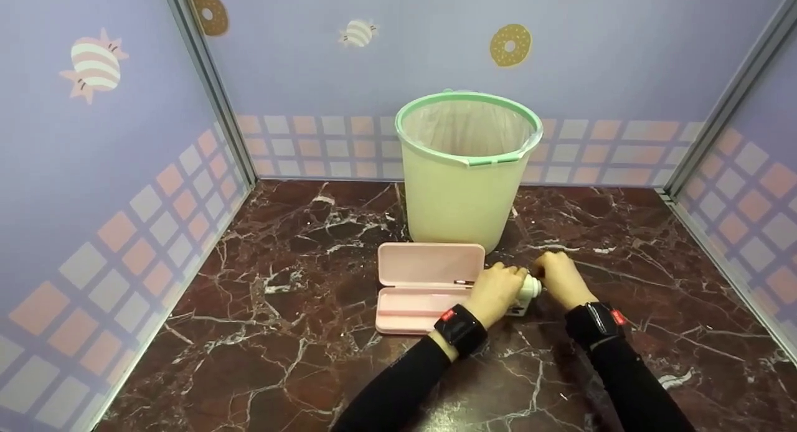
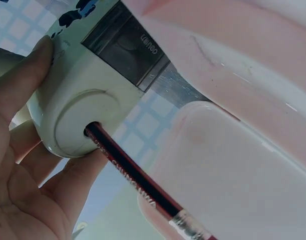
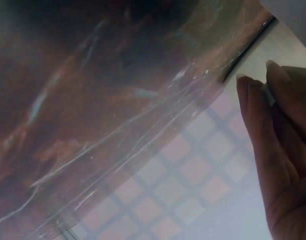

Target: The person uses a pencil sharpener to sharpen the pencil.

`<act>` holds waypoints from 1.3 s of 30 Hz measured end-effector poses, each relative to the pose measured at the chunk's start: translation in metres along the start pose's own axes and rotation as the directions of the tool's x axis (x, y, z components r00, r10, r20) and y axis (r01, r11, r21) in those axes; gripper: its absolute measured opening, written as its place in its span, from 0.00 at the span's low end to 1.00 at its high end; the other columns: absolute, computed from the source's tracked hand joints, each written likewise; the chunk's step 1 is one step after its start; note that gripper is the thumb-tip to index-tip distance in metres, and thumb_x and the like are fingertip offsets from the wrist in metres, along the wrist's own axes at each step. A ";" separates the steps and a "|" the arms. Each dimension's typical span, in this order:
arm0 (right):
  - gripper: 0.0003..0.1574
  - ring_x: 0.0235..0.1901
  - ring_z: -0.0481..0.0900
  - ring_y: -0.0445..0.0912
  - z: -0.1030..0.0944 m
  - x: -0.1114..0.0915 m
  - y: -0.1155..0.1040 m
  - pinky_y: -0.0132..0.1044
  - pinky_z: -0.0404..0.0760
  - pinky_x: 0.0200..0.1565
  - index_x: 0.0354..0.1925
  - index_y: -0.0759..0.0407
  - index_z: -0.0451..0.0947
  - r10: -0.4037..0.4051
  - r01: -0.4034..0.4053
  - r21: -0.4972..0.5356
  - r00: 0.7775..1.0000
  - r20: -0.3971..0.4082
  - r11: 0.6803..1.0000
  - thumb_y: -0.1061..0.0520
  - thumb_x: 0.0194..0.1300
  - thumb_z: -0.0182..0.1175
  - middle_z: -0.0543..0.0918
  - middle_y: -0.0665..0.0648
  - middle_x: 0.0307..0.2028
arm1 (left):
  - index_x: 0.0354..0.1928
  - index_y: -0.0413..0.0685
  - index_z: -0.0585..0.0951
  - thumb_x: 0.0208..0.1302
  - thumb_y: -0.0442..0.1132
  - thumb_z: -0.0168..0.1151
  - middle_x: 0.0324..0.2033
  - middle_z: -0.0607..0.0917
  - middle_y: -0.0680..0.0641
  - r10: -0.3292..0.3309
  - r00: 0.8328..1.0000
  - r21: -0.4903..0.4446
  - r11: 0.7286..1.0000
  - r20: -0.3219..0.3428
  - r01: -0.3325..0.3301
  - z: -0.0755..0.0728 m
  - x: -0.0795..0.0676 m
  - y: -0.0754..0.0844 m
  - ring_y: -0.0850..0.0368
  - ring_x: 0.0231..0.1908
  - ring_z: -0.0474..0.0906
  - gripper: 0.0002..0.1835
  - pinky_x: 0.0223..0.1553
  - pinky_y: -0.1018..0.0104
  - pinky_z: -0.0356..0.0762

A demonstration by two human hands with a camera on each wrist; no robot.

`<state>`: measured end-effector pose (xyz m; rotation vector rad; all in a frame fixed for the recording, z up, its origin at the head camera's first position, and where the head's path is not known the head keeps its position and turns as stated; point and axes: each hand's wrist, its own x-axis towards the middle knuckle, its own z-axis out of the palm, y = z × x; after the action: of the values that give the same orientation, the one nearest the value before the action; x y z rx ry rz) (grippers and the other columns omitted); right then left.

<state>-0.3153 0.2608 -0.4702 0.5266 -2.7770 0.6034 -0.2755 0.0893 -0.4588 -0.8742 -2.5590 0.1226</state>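
Note:
My left hand [image 1: 498, 292] grips a white pencil sharpener [image 1: 520, 304] above the table, right of an open pink pencil case [image 1: 405, 267]. In the left wrist view, a dark red and black pencil [image 2: 135, 172] sticks out of the hole in the sharpener's round face. The sharpener's dark see-through shavings window [image 2: 127, 47] also shows there. At the sharpener's other end, the curled fingers of my right hand [image 1: 563, 279] pinch a small pale piece [image 3: 268, 95], apparently the crank handle. My fingers hide most of it.
Behind the pencil case stands a pale green bin [image 1: 464, 195] with a clear liner and a green rim. Patterned panels [image 1: 336, 77] enclose the dark red marbled table [image 1: 280, 370] at the back and both sides.

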 end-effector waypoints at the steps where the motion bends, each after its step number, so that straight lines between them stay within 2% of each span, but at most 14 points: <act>1: 0.12 0.21 0.77 0.51 0.000 -0.001 0.001 0.46 0.73 0.26 0.15 0.62 0.78 -0.005 0.005 0.006 1.000 0.021 1.000 0.77 0.42 0.59 0.82 0.59 0.18 | 0.54 0.55 0.82 0.49 0.54 0.74 0.42 0.88 0.57 -0.002 1.000 0.003 1.000 0.001 0.002 0.000 0.000 0.000 0.60 0.37 0.82 0.28 0.36 0.71 0.81; 3: 0.11 0.20 0.76 0.49 0.000 -0.003 0.003 0.44 0.73 0.25 0.16 0.62 0.79 -0.016 0.014 0.029 0.997 0.072 0.999 0.76 0.42 0.59 0.83 0.58 0.18 | 0.53 0.55 0.82 0.49 0.54 0.74 0.41 0.88 0.57 -0.011 1.000 0.010 1.000 -0.001 0.011 0.000 -0.001 0.001 0.61 0.37 0.82 0.28 0.35 0.71 0.81; 7: 0.08 0.19 0.70 0.43 -0.004 -0.011 0.005 0.38 0.72 0.25 0.17 0.63 0.80 -0.043 0.028 0.095 0.986 0.161 0.995 0.72 0.36 0.65 0.81 0.54 0.17 | 0.50 0.55 0.83 0.50 0.53 0.74 0.39 0.88 0.57 -0.026 1.000 0.036 0.999 -0.012 0.027 -0.001 -0.001 0.003 0.62 0.35 0.81 0.25 0.31 0.71 0.80; 10: 0.09 0.18 0.69 0.40 -0.007 -0.018 0.004 0.34 0.72 0.24 0.17 0.63 0.80 -0.034 -0.001 0.154 0.974 0.223 0.988 0.70 0.33 0.71 0.80 0.51 0.16 | 0.49 0.55 0.83 0.52 0.53 0.72 0.38 0.87 0.57 -0.040 0.999 0.058 0.998 -0.003 0.040 -0.001 -0.001 0.004 0.62 0.34 0.81 0.22 0.30 0.72 0.80; 13: 0.09 0.17 0.70 0.38 -0.009 -0.025 0.002 0.32 0.72 0.23 0.18 0.64 0.81 -0.022 -0.032 0.203 0.965 0.262 0.979 0.68 0.36 0.74 0.82 0.53 0.16 | 0.48 0.56 0.83 0.53 0.52 0.71 0.38 0.87 0.58 -0.054 0.998 0.064 0.997 0.014 0.053 0.000 -0.001 0.004 0.62 0.35 0.81 0.20 0.30 0.72 0.80; 17: 0.09 0.18 0.72 0.37 -0.010 -0.034 -0.003 0.30 0.73 0.23 0.18 0.63 0.82 -0.039 -0.011 0.208 0.970 0.238 0.978 0.67 0.39 0.75 0.84 0.54 0.17 | 0.47 0.56 0.83 0.54 0.50 0.71 0.38 0.88 0.58 -0.067 0.998 0.053 0.996 0.015 0.066 -0.001 -0.001 0.005 0.63 0.35 0.81 0.18 0.30 0.72 0.80; 23: 0.11 0.18 0.69 0.34 -0.014 -0.044 -0.009 0.29 0.71 0.24 0.16 0.58 0.80 -0.071 0.040 0.180 0.983 0.169 0.983 0.67 0.39 0.74 0.82 0.49 0.16 | 0.47 0.57 0.84 0.57 0.47 0.68 0.37 0.88 0.58 -0.090 0.995 0.041 0.995 0.032 0.089 -0.003 0.002 0.008 0.63 0.35 0.81 0.15 0.30 0.73 0.79; 31: 0.10 0.19 0.72 0.32 -0.022 -0.051 -0.014 0.29 0.75 0.26 0.18 0.56 0.82 -0.097 0.070 0.184 0.985 0.141 0.980 0.66 0.43 0.75 0.84 0.48 0.18 | 0.47 0.56 0.84 0.56 0.46 0.70 0.36 0.88 0.56 -0.105 0.994 0.020 0.994 0.038 0.105 -0.003 0.001 0.010 0.62 0.35 0.81 0.16 0.30 0.72 0.80; 39: 0.11 0.20 0.72 0.30 -0.029 -0.057 -0.015 0.28 0.75 0.26 0.18 0.55 0.80 -0.112 0.082 0.213 0.985 0.133 0.974 0.66 0.45 0.73 0.83 0.47 0.19 | 0.44 0.57 0.85 0.59 0.44 0.64 0.35 0.88 0.57 -0.108 0.994 0.001 0.994 -0.013 0.108 -0.003 0.001 0.011 0.62 0.35 0.80 0.11 0.29 0.72 0.79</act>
<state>-0.2534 0.2779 -0.4575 0.7746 -2.8174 0.8696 -0.2689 0.0981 -0.4582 -0.7323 -2.5875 0.0862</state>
